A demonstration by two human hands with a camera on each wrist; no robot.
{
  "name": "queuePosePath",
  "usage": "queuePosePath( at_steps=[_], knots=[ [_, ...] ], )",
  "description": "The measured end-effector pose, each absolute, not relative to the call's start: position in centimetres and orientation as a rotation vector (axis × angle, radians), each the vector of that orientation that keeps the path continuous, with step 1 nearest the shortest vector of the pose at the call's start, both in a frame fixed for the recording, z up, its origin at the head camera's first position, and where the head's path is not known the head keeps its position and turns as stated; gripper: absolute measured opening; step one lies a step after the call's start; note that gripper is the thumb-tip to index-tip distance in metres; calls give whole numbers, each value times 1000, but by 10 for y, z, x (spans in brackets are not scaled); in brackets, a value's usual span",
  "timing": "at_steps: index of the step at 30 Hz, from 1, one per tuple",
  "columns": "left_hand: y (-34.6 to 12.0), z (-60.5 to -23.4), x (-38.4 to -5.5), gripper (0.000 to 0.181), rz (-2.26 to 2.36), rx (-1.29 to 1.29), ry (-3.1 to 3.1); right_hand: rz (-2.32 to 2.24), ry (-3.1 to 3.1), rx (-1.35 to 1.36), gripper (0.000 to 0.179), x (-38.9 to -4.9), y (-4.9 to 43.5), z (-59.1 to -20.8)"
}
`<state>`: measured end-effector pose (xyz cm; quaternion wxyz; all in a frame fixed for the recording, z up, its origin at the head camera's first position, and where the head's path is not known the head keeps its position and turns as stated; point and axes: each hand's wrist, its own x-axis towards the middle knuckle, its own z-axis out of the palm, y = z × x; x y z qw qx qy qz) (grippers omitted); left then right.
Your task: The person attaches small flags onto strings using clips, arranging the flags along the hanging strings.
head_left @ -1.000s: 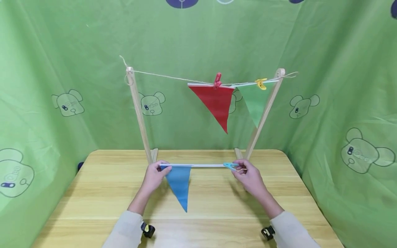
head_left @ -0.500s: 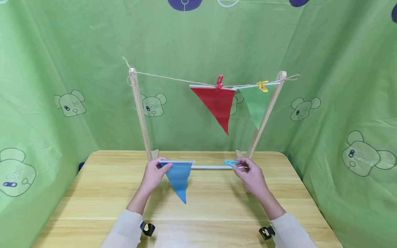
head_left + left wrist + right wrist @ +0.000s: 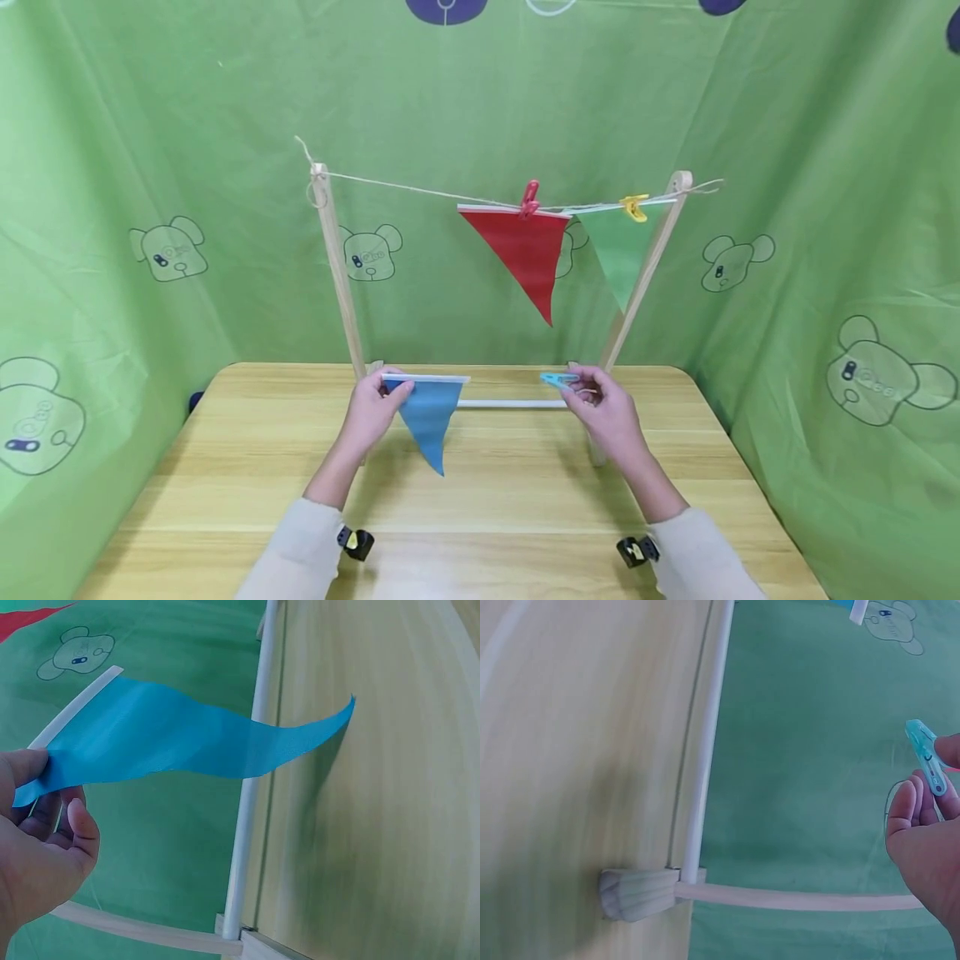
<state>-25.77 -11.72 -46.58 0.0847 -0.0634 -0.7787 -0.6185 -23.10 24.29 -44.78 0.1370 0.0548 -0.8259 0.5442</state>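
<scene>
Between thumb and fingers, my left hand pinches the upper left corner of a blue triangular flag with a white top edge. The flag's tip hangs down and curls in the left wrist view. My right hand pinches a light blue clothespin, also seen in the right wrist view. Above and behind the hands, a string runs between two wooden posts. A red clothespin holds a red flag on it, and a yellow clothespin holds a green flag at the right.
The left post and right post stand on the wooden table. A white bar joins them low down, behind the hands. Green cloth with bear-face prints surrounds the table at the back and sides.
Both hands have risen a little, lifting the blue flag and the light blue clothespin above the white bar. The red and green flags hang as before.
</scene>
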Motion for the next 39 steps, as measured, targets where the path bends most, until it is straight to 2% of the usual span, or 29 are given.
queuePosePath(
  at_steps=[7, 13, 22, 39],
  knots=[
    [-115, -453, -257, 14, -1829, -201, -2328, 1575, -2387, 157, 35, -234, 234, -434],
    [-111, -443, -258, 14, -1835, -223, -2317, 1541, -2389, 199, 33, -221, 218, -399],
    [-109, -434, -261, 11, -1825, -288, -2255, 1552, -2341, 252, 35, -244, 222, -403],
    [-107, -415, -266, 13, -1840, -313, -2219, 1538, -2290, 357, 35, -245, 217, -372]
  ],
)
